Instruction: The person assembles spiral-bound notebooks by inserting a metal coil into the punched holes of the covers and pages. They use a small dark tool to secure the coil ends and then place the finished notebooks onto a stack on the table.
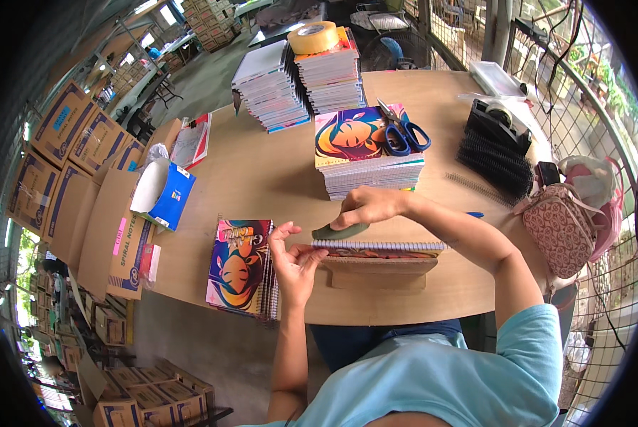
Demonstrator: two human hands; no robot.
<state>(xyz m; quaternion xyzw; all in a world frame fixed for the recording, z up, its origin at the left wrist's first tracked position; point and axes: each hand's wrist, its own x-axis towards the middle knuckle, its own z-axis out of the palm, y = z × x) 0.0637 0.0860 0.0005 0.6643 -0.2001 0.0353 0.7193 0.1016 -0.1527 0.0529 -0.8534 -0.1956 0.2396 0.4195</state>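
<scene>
A spiral notebook (404,253) stands on its edge with its coiled spine up, leaning in a folded cardboard stand (379,267) near the table's front edge. My left hand (294,267) pinches the left end of its spine between thumb and fingers. Just above that end, my right hand (372,206) is closed around a dark green hand tool (339,232); its working tip is hidden. Left of my left hand lies a stack of coil-bound notebooks (235,267) with colourful covers. Beyond my right hand sits a pile of book blocks (372,174) with blue-handled scissors (404,137) on top.
Two taller book stacks (270,89) stand at the back, one carrying a tape roll (313,38). Black plastic coils (495,160) and a tape dispenser (500,121) lie at right, near a pink bag (562,231). At left are a blue box (169,196) and cartons (120,242).
</scene>
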